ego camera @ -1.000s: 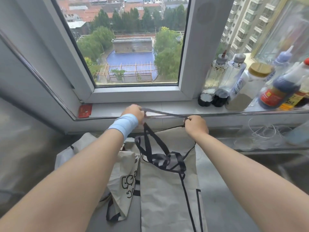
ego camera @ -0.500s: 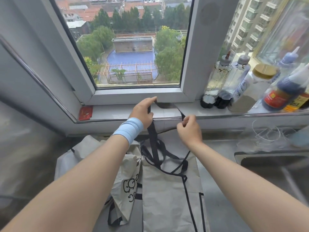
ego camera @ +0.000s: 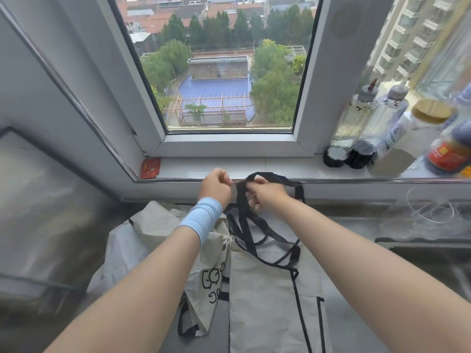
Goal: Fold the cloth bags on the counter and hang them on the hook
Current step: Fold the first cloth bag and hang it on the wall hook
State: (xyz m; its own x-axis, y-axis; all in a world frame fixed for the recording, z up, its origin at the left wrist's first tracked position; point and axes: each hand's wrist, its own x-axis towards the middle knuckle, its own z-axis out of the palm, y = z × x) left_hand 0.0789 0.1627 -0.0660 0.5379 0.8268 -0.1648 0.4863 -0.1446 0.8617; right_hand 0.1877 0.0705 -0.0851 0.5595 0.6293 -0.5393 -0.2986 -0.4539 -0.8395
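Observation:
A cream cloth bag (ego camera: 267,307) with black trim lies flat on the grey counter (ego camera: 356,317). Its black straps (ego camera: 257,233) rise in loops toward the window sill. My left hand (ego camera: 215,186), with a blue band on the wrist, is curled and grips a strap end. My right hand (ego camera: 267,193) pinches the strap loops close beside it, and one loop arches over the sill edge. A second cream bag (ego camera: 163,248) with black printed marks lies crumpled to the left, partly under my left forearm. No hook shows.
Several bottles and jars (ego camera: 377,131) stand on the white sill (ego camera: 254,165) at the right. A small red card (ego camera: 150,168) sits in the sill's left corner. A sink edge (ego camera: 420,242) lies at the right, with clear plastic items (ego camera: 433,212) behind it.
My hands have come closer together near the sill. The left hand went from fingers raised on the strap to a curled grip, and the straps are now bunched in loops between both hands.

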